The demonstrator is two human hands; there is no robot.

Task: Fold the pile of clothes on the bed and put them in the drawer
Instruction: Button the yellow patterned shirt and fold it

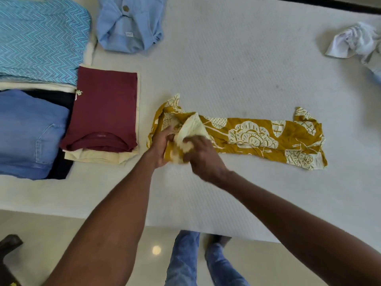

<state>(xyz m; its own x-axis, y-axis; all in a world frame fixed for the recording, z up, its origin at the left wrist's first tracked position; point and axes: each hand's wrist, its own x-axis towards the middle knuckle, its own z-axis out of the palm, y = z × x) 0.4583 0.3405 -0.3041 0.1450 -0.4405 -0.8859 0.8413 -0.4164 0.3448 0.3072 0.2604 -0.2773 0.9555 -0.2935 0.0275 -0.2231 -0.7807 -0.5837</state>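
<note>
A bed (237,65) covered in a pale, finely ribbed sheet fills most of the view; its near edge gives way to a glossy light tiled floor (127,240) that shows a round glint of lamp light. On the sheet near the middle lies a mustard-yellow garment with cream leaf print (257,135), stretched in a long band from left to right. Both hands meet at its left end: the left hand (160,145) grips bunched cloth with curled fingers, and the right hand (203,155) pinches a cream fold just beside it. To the left sit folded clothes: a maroon shirt (103,108) on a cream piece, blue denim (28,133) over dark cloth, and a turquoise zigzag fabric (41,40) farther off. A light blue buttoned shirt (129,23) lies at the far left-centre, a crumpled white garment (354,40) far right.
</note>
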